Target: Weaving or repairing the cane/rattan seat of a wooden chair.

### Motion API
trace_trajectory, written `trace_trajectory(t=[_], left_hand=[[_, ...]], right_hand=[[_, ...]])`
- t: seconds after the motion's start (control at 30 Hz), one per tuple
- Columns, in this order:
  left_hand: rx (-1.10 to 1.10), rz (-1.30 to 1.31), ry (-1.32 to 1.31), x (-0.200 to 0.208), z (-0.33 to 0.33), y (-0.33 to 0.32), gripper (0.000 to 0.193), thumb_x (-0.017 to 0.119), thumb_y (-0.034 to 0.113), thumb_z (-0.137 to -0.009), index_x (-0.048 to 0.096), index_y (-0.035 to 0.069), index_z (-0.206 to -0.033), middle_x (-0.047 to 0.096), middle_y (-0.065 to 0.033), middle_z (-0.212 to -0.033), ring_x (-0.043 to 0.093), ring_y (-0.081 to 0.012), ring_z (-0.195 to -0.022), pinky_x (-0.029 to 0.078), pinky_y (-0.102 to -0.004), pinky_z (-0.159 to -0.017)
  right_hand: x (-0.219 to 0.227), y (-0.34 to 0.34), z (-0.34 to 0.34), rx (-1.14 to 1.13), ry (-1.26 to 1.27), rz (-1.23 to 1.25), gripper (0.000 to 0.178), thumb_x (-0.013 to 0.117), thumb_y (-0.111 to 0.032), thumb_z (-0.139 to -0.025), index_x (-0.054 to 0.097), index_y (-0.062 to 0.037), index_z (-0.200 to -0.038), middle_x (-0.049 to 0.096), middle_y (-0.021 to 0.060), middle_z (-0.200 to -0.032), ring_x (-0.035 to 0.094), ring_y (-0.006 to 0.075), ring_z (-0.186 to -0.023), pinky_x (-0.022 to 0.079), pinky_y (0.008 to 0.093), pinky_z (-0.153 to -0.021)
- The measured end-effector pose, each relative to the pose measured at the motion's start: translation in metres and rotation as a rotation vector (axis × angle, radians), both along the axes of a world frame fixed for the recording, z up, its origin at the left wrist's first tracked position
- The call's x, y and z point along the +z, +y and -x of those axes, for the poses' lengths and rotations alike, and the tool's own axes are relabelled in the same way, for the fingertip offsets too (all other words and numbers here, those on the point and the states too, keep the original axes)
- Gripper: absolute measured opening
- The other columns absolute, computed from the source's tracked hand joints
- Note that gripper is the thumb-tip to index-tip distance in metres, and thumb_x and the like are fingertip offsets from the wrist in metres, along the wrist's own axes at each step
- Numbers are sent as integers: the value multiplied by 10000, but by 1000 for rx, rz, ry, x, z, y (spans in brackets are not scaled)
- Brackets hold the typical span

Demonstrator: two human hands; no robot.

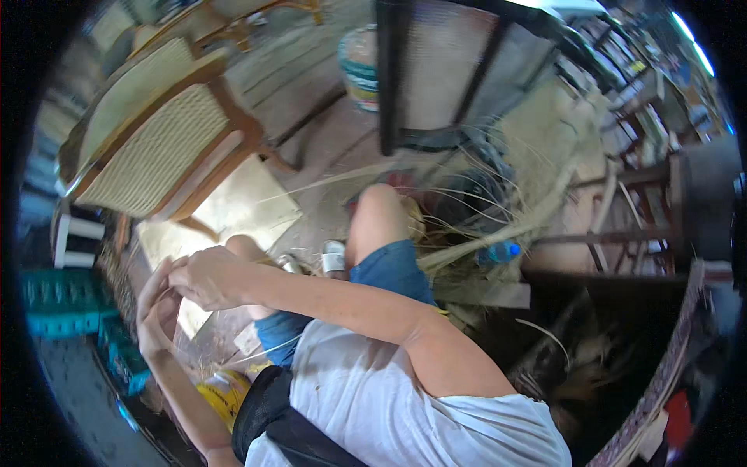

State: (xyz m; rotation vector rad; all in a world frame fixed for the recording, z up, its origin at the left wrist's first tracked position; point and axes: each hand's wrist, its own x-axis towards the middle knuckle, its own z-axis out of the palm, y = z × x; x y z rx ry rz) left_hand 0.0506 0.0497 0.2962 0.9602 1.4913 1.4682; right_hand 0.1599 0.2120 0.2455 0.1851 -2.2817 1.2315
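My two hands meet at the left, in front of the woven-backed wooden chair. My right hand (pixel 208 279) reaches across my body with its fingers curled in, and its fingertips touch the fingers of my left hand (pixel 156 310). The left fingers are bent up and pressed toward the right ones. Whatever lies between them is too small or hidden to make out. A thin pale cane strand (pixel 268 355) runs below the hands, near my lap. Closest beyond them stands the chair's woven cane panel (pixel 159 152), set in a brown wooden frame.
A flat pale board (pixel 253 204) lies under the chair. Loose cane strands (pixel 498 233) spread across the floor at right, beside a blue-capped bottle (pixel 498 253). Ahead stand a dark frame with a woven panel (pixel 443 62) and a bucket (pixel 359 70). Green crates (pixel 66 300) sit at left.
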Motion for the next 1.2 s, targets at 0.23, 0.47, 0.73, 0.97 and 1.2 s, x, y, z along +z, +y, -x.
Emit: trace_trajectory(t=[0.23,0.47,0.73,0.97,1.2], left_hand=[[422,127,15,18,29,-17,432,444,397,-1013,558,19,-1187,627,-55,-820,463,-39,-466,281,-173,-343],[94,525,861,77,101,-2,237,552,253,-982,646,39,-1020,550,20,-790,392,-11,-633,248,-176,-505],[841,663,1462,176,220,-213,322,470,230,-1001,642,39,-1195,672,-160,-1089,637,-238,-1011,452,-315,-895],[1277,461,1415,209,217,-300,370,656,378,-902,724,41,-1039,689,-43,-888,578,-95,-832,441,-242,-778],[1427,430,1478,276,271,-196,491,540,498,-876,697,46,-987,700,-170,-939,657,-310,-903,486,-398,-777]], right_hand=[[11,83,-50,-351,50,77,173,588,-238,-805,699,-114,-756,677,134,-764,668,328,-719,520,455,-618],[39,132,-105,-399,-333,-190,210,593,-263,-837,728,-106,-870,701,111,-828,689,278,-780,545,381,-696],[55,235,-221,-763,-266,94,223,639,-201,-898,727,-45,-1031,715,55,-931,647,138,-855,496,259,-778],[-20,452,-410,-1231,-131,-80,366,440,-252,-1005,659,-17,-1181,674,84,-1163,574,205,-1161,398,297,-1008],[27,572,-282,-1298,-495,-742,383,465,-326,-981,640,-85,-1222,671,127,-1143,637,278,-1030,478,388,-888]])
